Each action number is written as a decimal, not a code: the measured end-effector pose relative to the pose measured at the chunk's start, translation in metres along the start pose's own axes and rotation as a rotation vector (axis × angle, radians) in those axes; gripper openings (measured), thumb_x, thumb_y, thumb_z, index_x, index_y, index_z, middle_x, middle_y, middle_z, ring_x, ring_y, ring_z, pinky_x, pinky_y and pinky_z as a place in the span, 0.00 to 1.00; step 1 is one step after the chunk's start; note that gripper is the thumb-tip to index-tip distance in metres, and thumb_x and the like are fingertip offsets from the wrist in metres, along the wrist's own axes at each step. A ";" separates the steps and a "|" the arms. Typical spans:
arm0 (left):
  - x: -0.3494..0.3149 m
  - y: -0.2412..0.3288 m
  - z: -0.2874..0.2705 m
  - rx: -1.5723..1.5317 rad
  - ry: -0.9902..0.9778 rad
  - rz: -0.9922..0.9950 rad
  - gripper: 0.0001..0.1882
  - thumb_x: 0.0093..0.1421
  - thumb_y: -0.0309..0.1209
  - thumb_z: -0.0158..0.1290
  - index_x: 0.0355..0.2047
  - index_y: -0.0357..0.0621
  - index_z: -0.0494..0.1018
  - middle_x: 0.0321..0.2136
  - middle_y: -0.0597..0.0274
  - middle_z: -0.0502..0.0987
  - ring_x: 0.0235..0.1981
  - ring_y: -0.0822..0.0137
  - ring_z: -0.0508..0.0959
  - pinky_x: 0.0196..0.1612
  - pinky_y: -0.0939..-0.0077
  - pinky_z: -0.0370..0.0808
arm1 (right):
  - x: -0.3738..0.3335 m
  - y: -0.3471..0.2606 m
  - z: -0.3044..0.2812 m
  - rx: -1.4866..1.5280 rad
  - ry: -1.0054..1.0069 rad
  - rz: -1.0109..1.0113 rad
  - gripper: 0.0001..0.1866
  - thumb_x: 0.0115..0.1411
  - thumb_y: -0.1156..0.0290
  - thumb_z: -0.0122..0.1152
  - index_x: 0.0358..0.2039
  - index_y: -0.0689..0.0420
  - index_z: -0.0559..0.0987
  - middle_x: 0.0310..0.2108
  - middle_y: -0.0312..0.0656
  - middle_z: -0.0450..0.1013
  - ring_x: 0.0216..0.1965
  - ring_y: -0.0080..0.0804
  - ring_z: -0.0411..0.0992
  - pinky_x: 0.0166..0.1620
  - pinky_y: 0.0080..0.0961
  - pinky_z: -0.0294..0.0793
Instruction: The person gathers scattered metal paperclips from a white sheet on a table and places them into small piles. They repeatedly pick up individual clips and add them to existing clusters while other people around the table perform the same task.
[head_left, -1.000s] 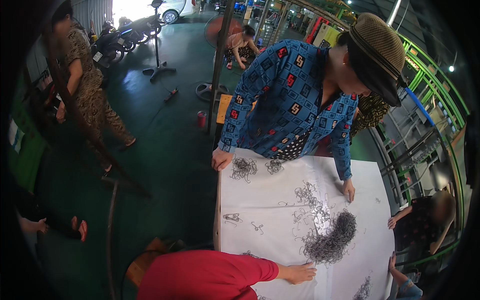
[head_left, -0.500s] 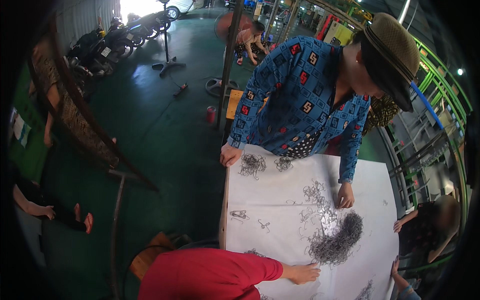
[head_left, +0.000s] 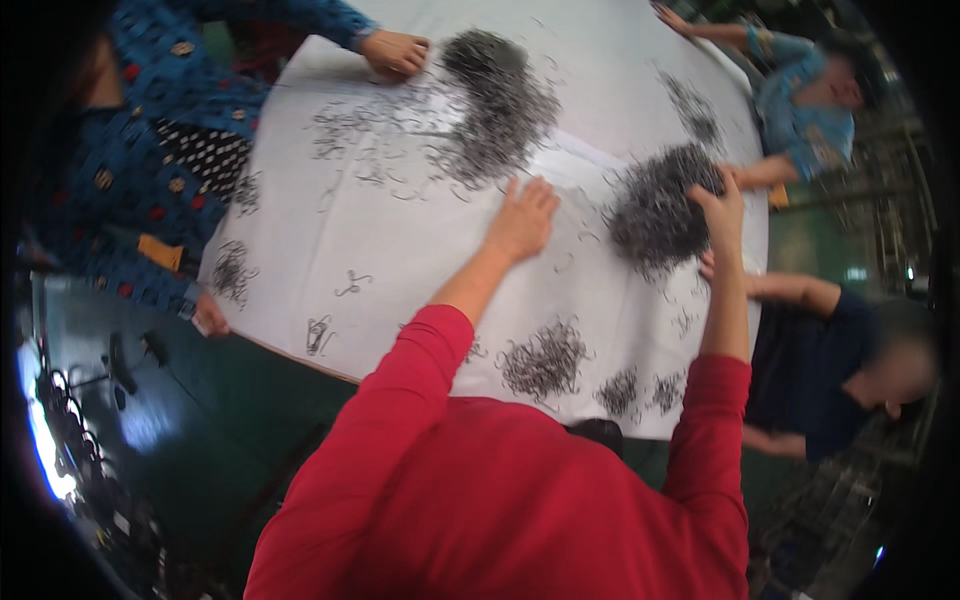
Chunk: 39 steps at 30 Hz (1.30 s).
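My left hand lies on the white table covering, fingers stretched toward the near end of a long dark heap of small bent wire hooks. Nothing shows in it. Against the right side of a second dense heap of wire hooks is my right hand, its thumb apart from its fingers. The fingertips are partly blurred against the hooks, and no separate hook shows in the grip. Smaller clusters of hooks lie close to my body.
A co-worker in a blue patterned shirt rests one hand by the long heap, the other at the table's edge. Two other people sit on the right; a hand reaches beside the second heap. Loose hooks lie scattered at left.
The view has swung round to the right, showing more of the table. My right hand and the second heap have come into view. My left hand is still near the long heap.
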<state>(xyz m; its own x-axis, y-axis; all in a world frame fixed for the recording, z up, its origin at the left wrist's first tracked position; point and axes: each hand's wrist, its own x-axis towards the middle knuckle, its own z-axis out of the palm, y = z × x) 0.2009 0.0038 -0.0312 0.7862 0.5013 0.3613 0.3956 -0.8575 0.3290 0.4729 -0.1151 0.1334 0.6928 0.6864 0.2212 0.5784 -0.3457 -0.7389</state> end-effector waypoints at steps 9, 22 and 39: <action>-0.011 0.012 -0.007 -0.102 0.022 0.005 0.17 0.56 0.30 0.47 0.47 0.46 0.68 0.52 0.59 0.67 0.60 0.60 0.60 0.63 0.52 0.51 | -0.017 0.020 -0.022 -0.028 0.020 0.108 0.32 0.38 0.74 0.67 0.49 0.58 0.74 0.38 0.44 0.76 0.39 0.30 0.74 0.45 0.24 0.71; 0.000 0.010 -0.013 -0.106 -0.006 -0.006 0.17 0.56 0.29 0.46 0.47 0.46 0.68 0.51 0.60 0.67 0.59 0.60 0.61 0.63 0.54 0.52 | -0.038 0.065 -0.052 -0.002 0.145 0.156 0.30 0.39 0.74 0.68 0.49 0.59 0.74 0.37 0.46 0.76 0.39 0.30 0.75 0.44 0.22 0.71; 0.005 0.015 -0.015 -0.130 -0.055 -0.010 0.17 0.55 0.28 0.46 0.46 0.47 0.68 0.51 0.60 0.66 0.59 0.60 0.61 0.62 0.51 0.52 | 0.048 0.103 -0.082 -0.034 0.026 0.131 0.30 0.38 0.65 0.67 0.46 0.58 0.77 0.38 0.43 0.77 0.39 0.30 0.74 0.45 0.22 0.69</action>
<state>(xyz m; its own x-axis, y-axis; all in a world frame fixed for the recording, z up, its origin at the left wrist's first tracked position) 0.2036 -0.0051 -0.0115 0.8090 0.4993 0.3101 0.3414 -0.8287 0.4435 0.6008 -0.1703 0.1200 0.7744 0.6169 0.1409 0.4957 -0.4531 -0.7410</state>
